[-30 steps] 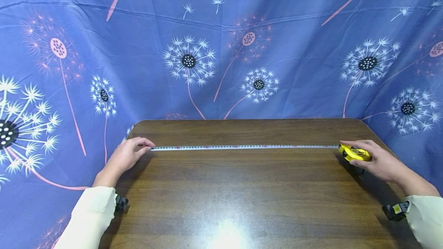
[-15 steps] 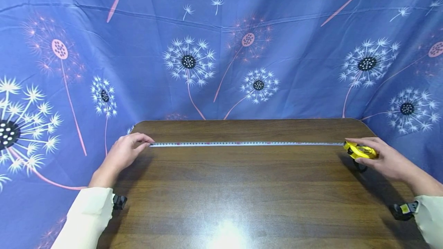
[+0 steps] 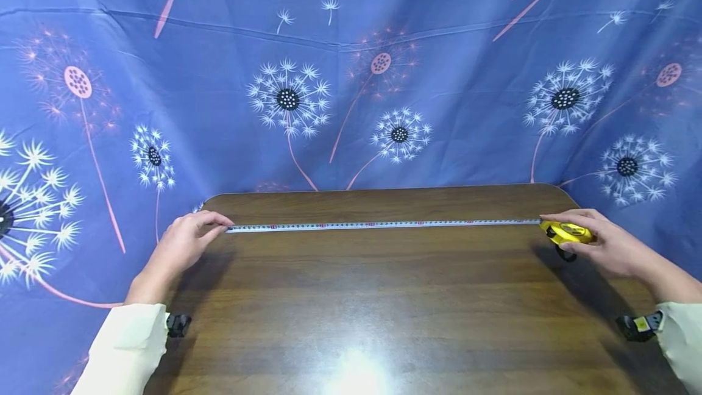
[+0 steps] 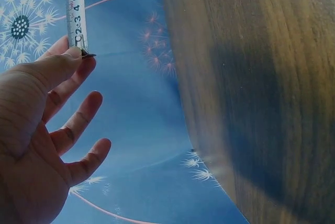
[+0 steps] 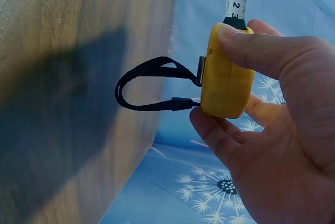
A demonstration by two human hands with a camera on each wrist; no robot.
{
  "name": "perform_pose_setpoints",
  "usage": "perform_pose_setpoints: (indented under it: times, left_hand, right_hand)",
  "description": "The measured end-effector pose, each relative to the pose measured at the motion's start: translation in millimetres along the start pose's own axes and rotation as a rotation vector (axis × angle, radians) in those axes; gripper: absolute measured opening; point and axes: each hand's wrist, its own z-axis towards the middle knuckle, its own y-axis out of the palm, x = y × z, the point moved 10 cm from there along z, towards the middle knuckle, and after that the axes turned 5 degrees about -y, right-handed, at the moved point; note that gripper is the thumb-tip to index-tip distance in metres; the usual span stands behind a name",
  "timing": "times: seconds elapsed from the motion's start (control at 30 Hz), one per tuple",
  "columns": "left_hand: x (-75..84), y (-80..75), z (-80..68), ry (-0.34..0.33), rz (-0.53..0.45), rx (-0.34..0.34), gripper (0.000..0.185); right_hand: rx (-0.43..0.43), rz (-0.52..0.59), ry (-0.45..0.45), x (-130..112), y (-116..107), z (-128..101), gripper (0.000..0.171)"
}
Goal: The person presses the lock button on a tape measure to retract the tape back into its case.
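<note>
The tape (image 3: 384, 224) is already drawn out across the table (image 3: 373, 297), running near its far edge from left to right; the span looks fully stretched, and what seems left is reading it and letting it wind back. The left hand (image 3: 183, 245) pinches the tape's end hook (image 4: 84, 52) between thumb and forefinger at the table's left edge, other fingers loose; the right hand (image 3: 609, 245) grips the yellow case (image 5: 225, 75) at the right edge, thumb on top, its black strap (image 5: 149, 85) hanging free.
</note>
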Motion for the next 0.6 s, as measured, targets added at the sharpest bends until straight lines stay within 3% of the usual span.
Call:
perform_pose_setpoints:
  times: [0.6]
  left_hand:
    - [-2.6, -3.9, -2.8, -0.007, 0.003, 0.015, 0.012]
  right_hand:
    - [0.070, -0.005, -0.091, -7.2, -2.4, 1.2, 0.058]
